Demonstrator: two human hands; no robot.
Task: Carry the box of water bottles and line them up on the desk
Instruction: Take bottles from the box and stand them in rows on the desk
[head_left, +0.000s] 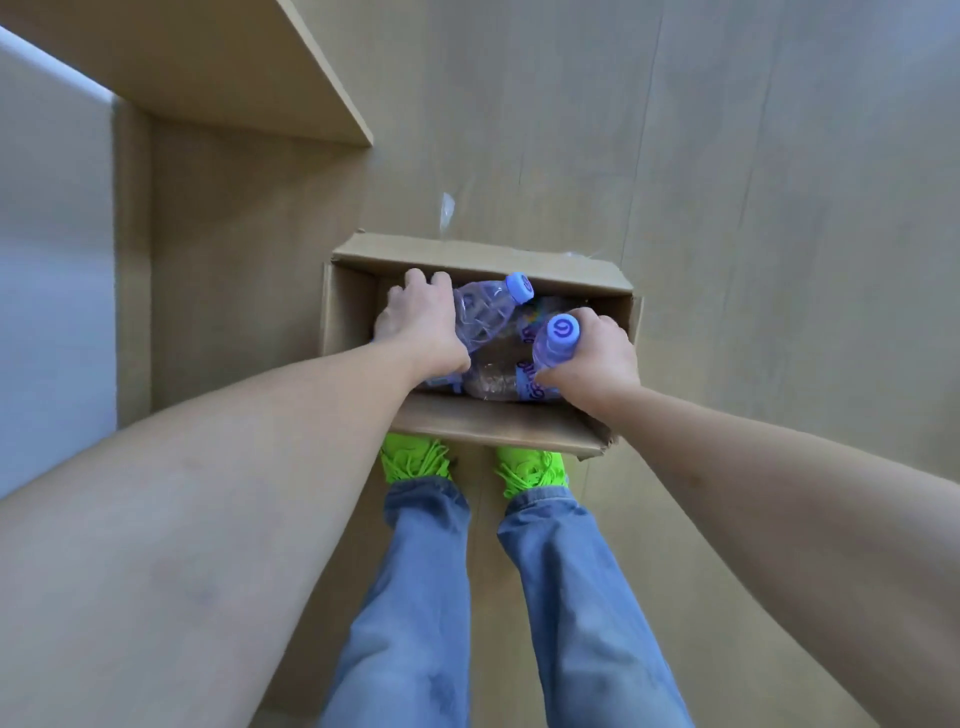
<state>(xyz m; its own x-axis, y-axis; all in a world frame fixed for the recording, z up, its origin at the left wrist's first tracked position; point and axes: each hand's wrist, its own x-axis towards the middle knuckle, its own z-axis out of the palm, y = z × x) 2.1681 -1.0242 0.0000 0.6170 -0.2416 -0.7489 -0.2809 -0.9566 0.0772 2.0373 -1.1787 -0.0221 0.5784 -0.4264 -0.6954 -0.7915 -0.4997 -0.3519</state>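
An open cardboard box (493, 423) stands on the floor just in front of my feet, its flaps folded out. Clear water bottles with pale purple caps and labels lie inside it. My left hand (423, 325) grips one tilted bottle (491, 309) around its body, cap pointing up and to the right. My right hand (592, 358) is curled round a second bottle (556, 340) just below its cap, which faces the camera. A further bottle (491, 382) lies on the box bottom between my hands, partly hidden.
A wooden desk corner (249, 73) juts out at the upper left, with its side panel (132, 260) below it and a pale wall at far left. Wood-look floor (753, 208) spreads to the right. A scrap of clear tape (445, 208) sticks up behind the box.
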